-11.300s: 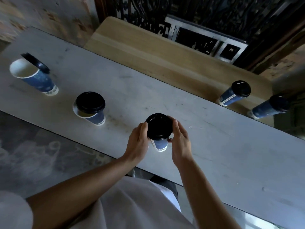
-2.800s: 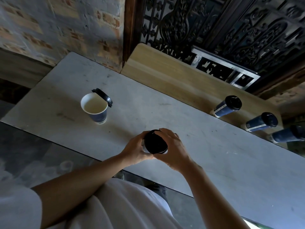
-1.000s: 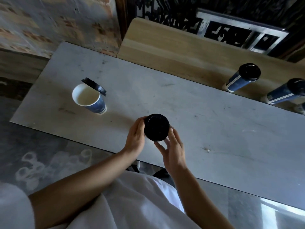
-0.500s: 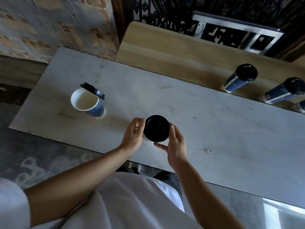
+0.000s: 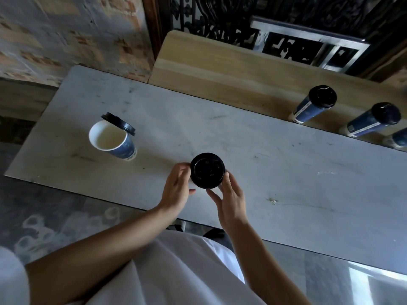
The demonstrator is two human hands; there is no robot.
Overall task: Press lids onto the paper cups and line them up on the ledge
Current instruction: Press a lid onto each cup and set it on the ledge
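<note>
A blue paper cup with a black lid (image 5: 207,170) stands near the front edge of the grey stone table (image 5: 286,172). My left hand (image 5: 177,188) curls round the cup's left side under the lid. My right hand (image 5: 229,198) holds the right side, fingers at the lid's rim and thumb beneath it. An open cup (image 5: 110,139) stands at the left with a loose black lid (image 5: 117,123) leaning on its far rim. Three lidded cups (image 5: 315,104) (image 5: 372,119) (image 5: 396,139) stand in a row on the wooden ledge (image 5: 220,69), the last cut off by the frame.
A brick wall (image 5: 66,29) rises behind the table's left end, and a dark carved screen (image 5: 286,29) stands behind the ledge. The ledge's left half is bare wood. Below the table's front edge lies a grey floor.
My right hand has come off the top of the lid and now sits at the cup's side. My left hand stays on the cup. A third lidded cup has joined the ledge.
</note>
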